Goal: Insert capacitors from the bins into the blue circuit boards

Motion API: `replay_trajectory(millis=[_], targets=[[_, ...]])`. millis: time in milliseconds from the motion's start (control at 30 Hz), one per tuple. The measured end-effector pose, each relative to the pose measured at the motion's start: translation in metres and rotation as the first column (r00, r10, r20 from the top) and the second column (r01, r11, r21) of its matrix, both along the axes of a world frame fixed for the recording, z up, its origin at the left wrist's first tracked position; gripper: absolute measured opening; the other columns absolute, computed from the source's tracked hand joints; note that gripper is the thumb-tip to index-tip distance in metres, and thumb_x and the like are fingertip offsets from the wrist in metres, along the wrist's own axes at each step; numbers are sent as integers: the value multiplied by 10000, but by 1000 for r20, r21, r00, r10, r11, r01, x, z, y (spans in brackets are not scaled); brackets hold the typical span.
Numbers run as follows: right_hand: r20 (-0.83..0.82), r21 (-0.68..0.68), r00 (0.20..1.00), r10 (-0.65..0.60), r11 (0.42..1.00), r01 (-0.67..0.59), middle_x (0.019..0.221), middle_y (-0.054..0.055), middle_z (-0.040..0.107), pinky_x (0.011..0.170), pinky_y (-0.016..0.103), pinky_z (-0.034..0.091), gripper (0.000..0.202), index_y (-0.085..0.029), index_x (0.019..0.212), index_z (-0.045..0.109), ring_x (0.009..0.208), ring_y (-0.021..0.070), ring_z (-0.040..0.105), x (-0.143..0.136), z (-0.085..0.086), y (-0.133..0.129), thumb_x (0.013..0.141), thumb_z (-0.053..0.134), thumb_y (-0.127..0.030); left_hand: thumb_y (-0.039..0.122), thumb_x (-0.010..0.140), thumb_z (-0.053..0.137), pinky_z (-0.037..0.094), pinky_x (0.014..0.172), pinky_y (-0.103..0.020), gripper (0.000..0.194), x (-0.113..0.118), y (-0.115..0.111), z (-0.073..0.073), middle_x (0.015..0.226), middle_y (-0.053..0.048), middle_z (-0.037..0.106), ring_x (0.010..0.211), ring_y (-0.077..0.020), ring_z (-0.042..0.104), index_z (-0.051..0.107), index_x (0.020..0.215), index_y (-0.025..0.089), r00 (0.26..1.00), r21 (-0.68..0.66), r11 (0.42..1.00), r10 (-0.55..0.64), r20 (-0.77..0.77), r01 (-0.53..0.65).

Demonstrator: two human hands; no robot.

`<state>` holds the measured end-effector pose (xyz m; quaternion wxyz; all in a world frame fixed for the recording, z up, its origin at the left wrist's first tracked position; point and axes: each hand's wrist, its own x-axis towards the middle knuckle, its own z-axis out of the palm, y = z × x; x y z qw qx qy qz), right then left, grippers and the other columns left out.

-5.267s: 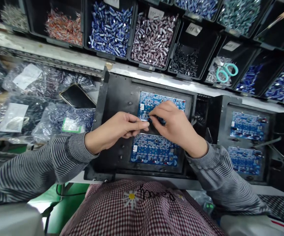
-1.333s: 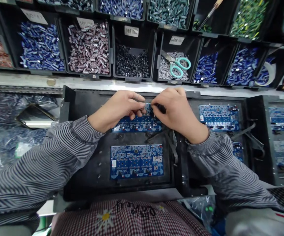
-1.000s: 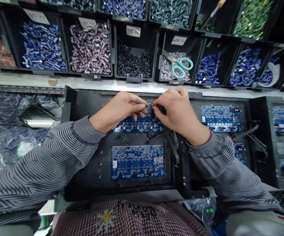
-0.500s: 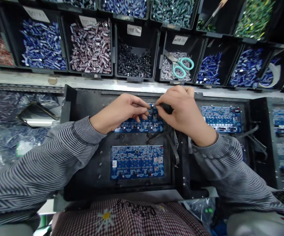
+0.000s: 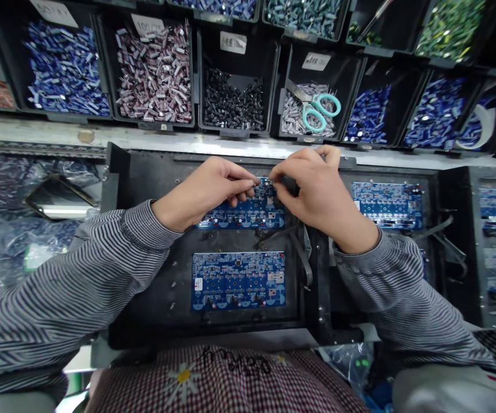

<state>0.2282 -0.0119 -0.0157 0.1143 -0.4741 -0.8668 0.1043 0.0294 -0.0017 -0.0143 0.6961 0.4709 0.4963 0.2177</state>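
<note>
Both hands work over the upper blue circuit board [image 5: 239, 218], which lies in a black tray [image 5: 153, 310]. My left hand [image 5: 213, 192] hovers at the board's upper middle, thumb and fingertips pinched together; whatever is between them is too small to make out. At the board's upper right corner my right hand [image 5: 316, 189] is also closed in a pinch, its fingertips down at the board. Any part held there is hidden by the fingers. A second circuit board [image 5: 239, 281] lies flat in the tray below, nearer my body, with a white label at its left.
Black bins of loose electronic parts line the back, including a bin of mauve capacitors [image 5: 155, 74] and one of black parts [image 5: 234, 100]. Turquoise scissors [image 5: 320, 109] rest in another. More boards [image 5: 387, 203] lie in trays at right. A phone-like dark object [image 5: 61, 198] lies on bags at left.
My left thumb and fingers have closed into a tighter pinch. My right hand stays at the board's corner, with little movement. The whole view has shifted slightly.
</note>
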Motion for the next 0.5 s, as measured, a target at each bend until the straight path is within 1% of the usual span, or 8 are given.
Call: replay_trajectory(millis=[100,200,333,500], targets=[[5,-11,1000,2,1000,-2,919,25,639,890,444,275,193,-241,957,550,934,225,524,0,1,0,838,458,-120,60,824,599,422,511,-175,114,1,0,2,772,-74,681,585,-79,574,711,838,77,1000,-49,999,17,11,-16],[39,21,999,33,999,-34,946,18,629,911,449,271,213,-255,991,526,964,219,516,0,2,0,860,437,-112,72,827,607,428,504,-182,102,2,1,2,750,-84,680,607,-101,600,703,792,66,1000,-79,997,15,12,-14],[97,73,992,75,994,-82,927,12,620,934,455,260,237,-259,1014,522,998,210,503,1,1,1,879,409,-99,67,826,613,422,500,-184,99,3,0,2,721,-83,674,595,-102,598,698,778,60,1000,-92,996,12,-3,-12],[105,72,990,93,992,-100,880,24,615,937,470,260,265,-256,1026,555,1018,224,495,1,-2,2,883,397,-98,52,831,602,420,509,-183,99,3,0,1,728,-83,678,607,-105,610,695,800,62,1000,-118,993,23,6,-22]])
